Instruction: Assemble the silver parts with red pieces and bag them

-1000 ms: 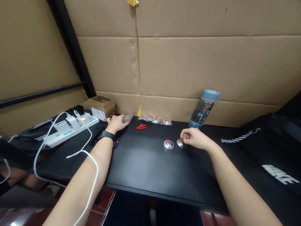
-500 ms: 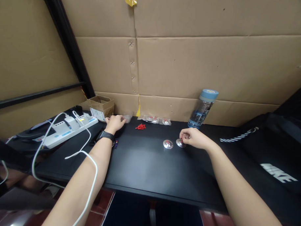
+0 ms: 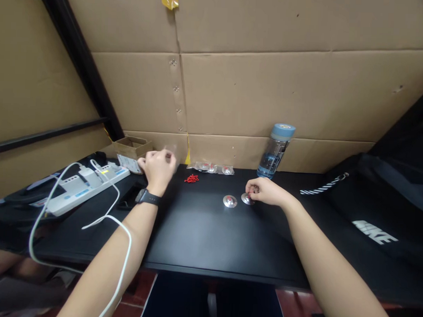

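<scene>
My left hand (image 3: 158, 168), with a dark watch on its wrist, is raised beside the cardboard box (image 3: 132, 148). Its fingers are curled around a clear plastic bag (image 3: 173, 152), blurred and hard to see against the cardboard. My right hand (image 3: 262, 190) pinches the red middle of a small silver domed disc, like a finger cymbal (image 3: 245, 199), which rests on the black table (image 3: 208, 237). A second matching cymbal (image 3: 230, 201) lies just left of it. Farther back is a bundle of red cord (image 3: 192, 178). Several similar cymbals in clear packets (image 3: 211, 168) lie along the back wall.
A water bottle with a blue lid (image 3: 276, 151) stands behind my right hand. A white power strip (image 3: 88, 191) with plugs is at left; its white cable (image 3: 127, 248) crosses my left forearm. A black bag (image 3: 379, 206) fills the right side. Cardboard panels (image 3: 269, 91) wall the back.
My left hand has lifted from the table by the box, bringing the clear plastic bag up with it. My right hand stays on the cymbal. The whole view has shifted slightly.
</scene>
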### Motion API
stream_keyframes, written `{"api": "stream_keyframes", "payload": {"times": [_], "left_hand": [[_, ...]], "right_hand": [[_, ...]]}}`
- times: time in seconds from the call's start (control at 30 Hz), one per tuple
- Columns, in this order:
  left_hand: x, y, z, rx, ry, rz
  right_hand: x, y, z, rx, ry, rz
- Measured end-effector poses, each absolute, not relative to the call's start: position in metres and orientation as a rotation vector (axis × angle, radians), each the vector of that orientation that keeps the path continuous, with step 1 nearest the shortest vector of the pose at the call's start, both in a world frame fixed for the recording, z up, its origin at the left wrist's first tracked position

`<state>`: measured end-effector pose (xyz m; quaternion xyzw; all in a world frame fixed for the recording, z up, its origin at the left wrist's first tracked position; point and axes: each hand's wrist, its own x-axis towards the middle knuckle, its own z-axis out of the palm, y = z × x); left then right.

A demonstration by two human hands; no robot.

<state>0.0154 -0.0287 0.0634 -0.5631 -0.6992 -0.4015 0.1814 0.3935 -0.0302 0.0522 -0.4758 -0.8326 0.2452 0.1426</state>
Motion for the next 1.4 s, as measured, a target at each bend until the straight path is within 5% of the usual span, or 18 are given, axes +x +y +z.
{"api": "stream_keyframes", "payload": {"times": [0.27, 0.7, 1.4], "left_hand": [[0.115, -0.042, 0.031, -2.339, -1.531, -0.857], [0.13, -0.062, 0.027, -2.835, -1.148, -0.715], [0.14, -0.07, 0.022, -2.71, -1.089, -0.579]], "right_hand": [[0.393, -0.03, 0.052, -1.373, -2.391, 0.684], [0.396, -0.028, 0.048, -1.435, -2.465, 0.474], [0.395, -0.031, 0.048, -1.621, -2.468, 0.392]]}}
